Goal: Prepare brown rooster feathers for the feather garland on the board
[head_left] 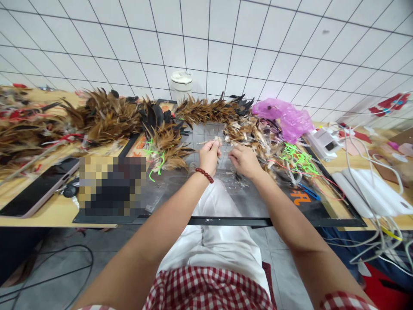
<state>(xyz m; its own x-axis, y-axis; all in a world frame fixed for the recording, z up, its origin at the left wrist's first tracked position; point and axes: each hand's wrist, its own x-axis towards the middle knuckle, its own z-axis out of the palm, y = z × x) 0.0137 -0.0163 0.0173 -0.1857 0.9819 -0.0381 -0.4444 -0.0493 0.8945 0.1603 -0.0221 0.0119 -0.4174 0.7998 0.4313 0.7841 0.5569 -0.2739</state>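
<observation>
My left hand (209,157), with a beaded bracelet (204,175) at the wrist, pinches a small pale feather (217,140) whose tip sticks up above the fingers. Just to its right, my right hand (244,161) is closed with curled fingers; whatever sits in its pinch is too small to make out. Both are held over a dark glossy board (171,193). Beyond my right hand lies a heap of loose brown and white feathers (248,131). Left of my hands rests a bundle of brown feathers (171,148) with green ties (157,160).
Feather garlands (209,110) line the back, with more feather bunches (106,116) at left. A purple plastic bag (284,116), green strings (298,158) and a blue clip (309,192) lie right. A phone (38,185), white lidded cup (181,84) and cabled white devices (371,189) stand around.
</observation>
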